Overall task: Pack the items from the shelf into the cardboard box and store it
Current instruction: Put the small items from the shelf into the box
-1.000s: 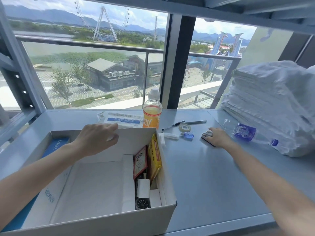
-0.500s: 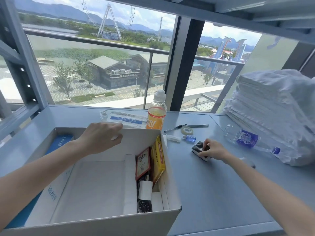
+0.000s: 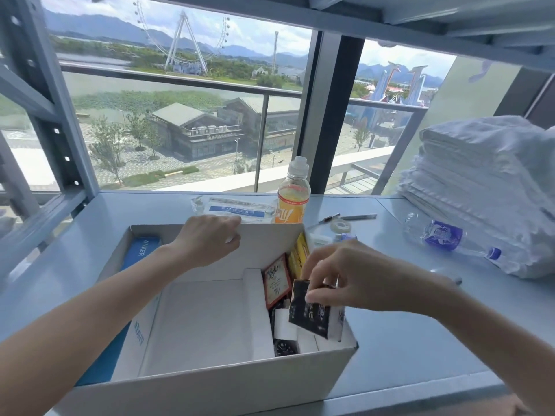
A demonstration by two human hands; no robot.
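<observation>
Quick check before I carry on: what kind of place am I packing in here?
Probably an upper-floor storage or utility spot by a window: a grey metal rack shelf with perforated uprights, a stack of folded white towels, and glass looking down on a Ferris wheel.

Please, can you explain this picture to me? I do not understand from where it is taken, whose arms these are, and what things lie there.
No machine is here. A person wears a camera on the head, so you look down at that person's own two bare arms, before a window.

The left hand rests on the far wall of a white box that stands on a grey shelf. The right hand has its grip on a small dark packet and holds it over the right side of the box, where other small packets and a watch already lie.

Not yet packed on the shelf: an orange bottle, a lying water bottle, pens, tape, a flat pouch. At right lies folded white cloth.
</observation>
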